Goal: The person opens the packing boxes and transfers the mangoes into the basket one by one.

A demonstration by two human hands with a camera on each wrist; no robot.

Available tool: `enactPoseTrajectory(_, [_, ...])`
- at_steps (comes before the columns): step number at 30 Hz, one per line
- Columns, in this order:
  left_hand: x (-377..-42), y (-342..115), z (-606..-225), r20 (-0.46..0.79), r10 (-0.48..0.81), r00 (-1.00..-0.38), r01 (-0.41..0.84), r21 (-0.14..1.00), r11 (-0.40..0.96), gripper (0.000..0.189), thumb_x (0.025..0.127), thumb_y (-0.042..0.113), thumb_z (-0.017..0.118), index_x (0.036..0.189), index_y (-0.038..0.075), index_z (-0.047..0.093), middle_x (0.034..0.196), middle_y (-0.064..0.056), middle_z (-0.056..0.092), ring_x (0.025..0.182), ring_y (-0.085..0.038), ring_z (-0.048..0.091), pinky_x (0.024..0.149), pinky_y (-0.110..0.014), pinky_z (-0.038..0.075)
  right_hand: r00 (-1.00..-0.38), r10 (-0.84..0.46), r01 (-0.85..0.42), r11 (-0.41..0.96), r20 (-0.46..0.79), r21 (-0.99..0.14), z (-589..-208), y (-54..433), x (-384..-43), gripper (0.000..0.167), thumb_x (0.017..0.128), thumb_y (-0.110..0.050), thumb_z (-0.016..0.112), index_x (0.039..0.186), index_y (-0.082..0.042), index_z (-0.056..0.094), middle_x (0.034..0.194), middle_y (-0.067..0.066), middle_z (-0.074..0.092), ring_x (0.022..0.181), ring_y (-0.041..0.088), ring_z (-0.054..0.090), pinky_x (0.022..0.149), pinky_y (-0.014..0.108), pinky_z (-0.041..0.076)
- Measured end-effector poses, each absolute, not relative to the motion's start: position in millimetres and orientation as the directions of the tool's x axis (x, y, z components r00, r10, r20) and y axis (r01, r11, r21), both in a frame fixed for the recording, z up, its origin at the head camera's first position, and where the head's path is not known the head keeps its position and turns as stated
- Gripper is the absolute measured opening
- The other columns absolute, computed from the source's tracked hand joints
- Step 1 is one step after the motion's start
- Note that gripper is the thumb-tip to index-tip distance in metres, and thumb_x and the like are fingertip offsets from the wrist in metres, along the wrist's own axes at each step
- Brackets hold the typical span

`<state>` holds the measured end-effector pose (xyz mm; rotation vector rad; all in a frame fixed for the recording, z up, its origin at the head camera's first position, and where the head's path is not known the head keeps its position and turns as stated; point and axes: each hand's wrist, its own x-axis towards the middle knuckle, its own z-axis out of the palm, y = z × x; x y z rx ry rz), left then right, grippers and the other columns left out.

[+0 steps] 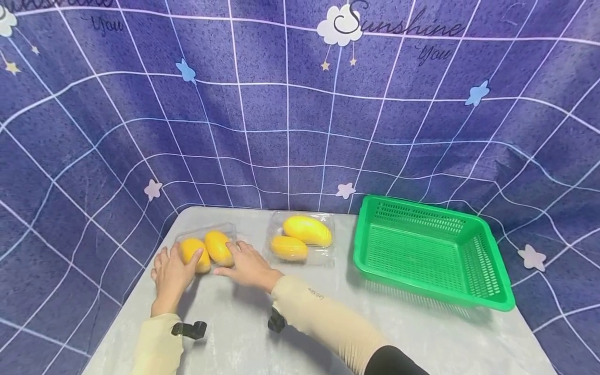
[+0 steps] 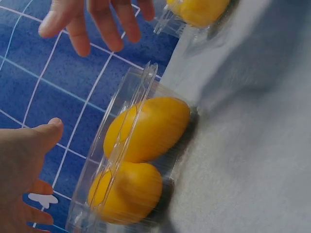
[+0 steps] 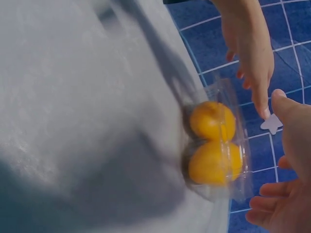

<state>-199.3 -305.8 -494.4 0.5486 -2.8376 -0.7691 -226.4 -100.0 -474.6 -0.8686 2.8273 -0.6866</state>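
Two yellow mangoes lie side by side in a clear plastic box at the table's left end. My left hand hovers over the box's left side, thumb spread away from the fingers. From the other side my right hand reaches over the right mango, its fingers extended. In the left wrist view a gap shows between the left hand and the box. The right wrist view likewise shows the right hand apart from the box, its fingers spread.
A second clear box with two mangoes stands at the back middle of the table. To the right sits a green plastic basket. A blue-purple gridded cloth hangs behind the table.
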Motion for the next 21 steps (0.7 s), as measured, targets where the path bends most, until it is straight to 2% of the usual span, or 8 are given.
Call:
enactPoseTrajectory(5, [-201.4, -308.9, -495.6, 0.025, -0.400, -0.916, -0.329, 0.523, 0.786, 0.090, 0.094, 0.065, 0.041, 0.153, 0.001, 0.019, 0.154, -0.037, 0.012, 0.142, -0.055, 0.012, 0.109, -0.073, 0.015, -0.844, -0.531, -0.495, 0.722, 0.070, -0.483, -483.8, -103.4, -230.5, 0.083, 0.090, -0.068, 0.049, 0.151, -0.014, 0.033, 0.149, 0.013, 0.044, 0.133, 0.027, 0.049, 0.109, 0.038, 0.045])
enactPoseTrajectory(12, [-200.2, -312.6, -498.6, 0.033, -0.426, -0.904, -0.341, 0.544, 0.767, 0.091, 0.094, 0.063, 0.043, 0.152, -0.002, 0.018, 0.149, -0.038, 0.024, 0.135, -0.057, 0.023, 0.106, -0.071, 0.026, -0.861, -0.506, -0.452, 0.719, 0.048, -0.528, -491.1, -107.4, -234.0, 0.084, 0.090, -0.066, 0.051, 0.152, -0.014, 0.031, 0.143, 0.009, 0.049, 0.124, 0.023, 0.055, 0.104, 0.034, 0.048])
enactPoseTrajectory(21, [-201.8, -319.0, -507.5, -0.029, -0.448, -0.893, -0.376, 0.596, 0.710, 0.097, 0.094, 0.064, 0.040, 0.153, -0.006, 0.006, 0.146, -0.043, 0.023, 0.133, -0.059, 0.027, 0.110, -0.067, 0.026, -0.893, -0.449, -0.368, 0.695, 0.027, -0.618, -506.0, -115.4, -234.7, 0.084, 0.089, -0.062, 0.057, 0.152, -0.014, 0.030, 0.136, 0.011, 0.054, 0.122, 0.023, 0.056, 0.103, 0.034, 0.049])
